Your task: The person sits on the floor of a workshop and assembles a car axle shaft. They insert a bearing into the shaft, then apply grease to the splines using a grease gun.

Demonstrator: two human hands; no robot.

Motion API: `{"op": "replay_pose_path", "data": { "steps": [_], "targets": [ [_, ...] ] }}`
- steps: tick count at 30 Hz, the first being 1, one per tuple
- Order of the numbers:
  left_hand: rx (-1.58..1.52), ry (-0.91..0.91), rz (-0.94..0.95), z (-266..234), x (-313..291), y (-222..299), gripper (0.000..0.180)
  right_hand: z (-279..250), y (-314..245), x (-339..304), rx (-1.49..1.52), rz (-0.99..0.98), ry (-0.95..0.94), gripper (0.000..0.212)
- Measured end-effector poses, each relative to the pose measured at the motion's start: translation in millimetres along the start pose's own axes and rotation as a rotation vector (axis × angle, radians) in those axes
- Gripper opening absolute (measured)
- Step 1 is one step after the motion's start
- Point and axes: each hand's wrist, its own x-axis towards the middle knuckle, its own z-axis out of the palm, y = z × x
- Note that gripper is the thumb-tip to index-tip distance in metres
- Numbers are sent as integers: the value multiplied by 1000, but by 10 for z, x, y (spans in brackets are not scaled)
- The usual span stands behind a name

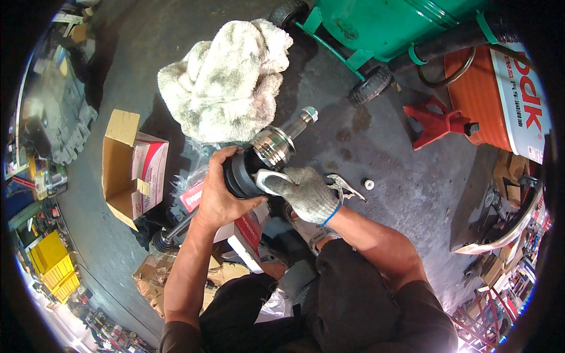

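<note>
A CV axle (pixel 273 148) lies slanted in front of me, its shiny metal joint and splined, threaded stub pointing up and to the right. My bare left hand (pixel 222 194) is closed round its black ribbed rubber boot (pixel 240 175). My right hand (pixel 306 193), in a grey knit glove with a blue cuff edge, presses curled against the boot's right side beside the metal joint. Its fingertips are partly hidden, and the whitish patch at the thumb end is unclear. Past my left wrist the thin shaft (pixel 184 225) runs down to a smaller black boot (pixel 162 240).
A dirty white towel (pixel 226 82) lies beyond the axle. An open carton (pixel 154 170) stands at left. Locking pliers (pixel 346 187) and a small white round piece (pixel 369 184) lie at right. Farther right are a red jack stand (pixel 435 122) and a green wheeled tank (pixel 382 26).
</note>
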Motion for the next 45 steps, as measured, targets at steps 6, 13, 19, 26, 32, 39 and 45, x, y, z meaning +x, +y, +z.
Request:
{"op": "replay_pose_path", "data": {
  "steps": [6,13,19,26,32,39,45],
  "targets": [
    [21,-6,25,-32,-12,21,116,82,17,-46,51,-45,44,34],
    [-6,2,43,-14,-5,12,115,-3,-92,9,273,248,37,44],
    [39,5,70,24,-14,-28,114,-234,-174,-3,169,464,-125,62],
    [46,-21,25,66,-6,-66,112,-171,8,-21,258,381,-123,50],
    [41,-37,45,103,9,-88,110,-190,-39,-34,218,547,-167,47],
    [39,-45,19,103,11,-73,113,1,56,-33,2,295,31,41],
    [45,-25,39,76,3,-61,114,69,106,-56,44,192,114,49]
  ]
}}
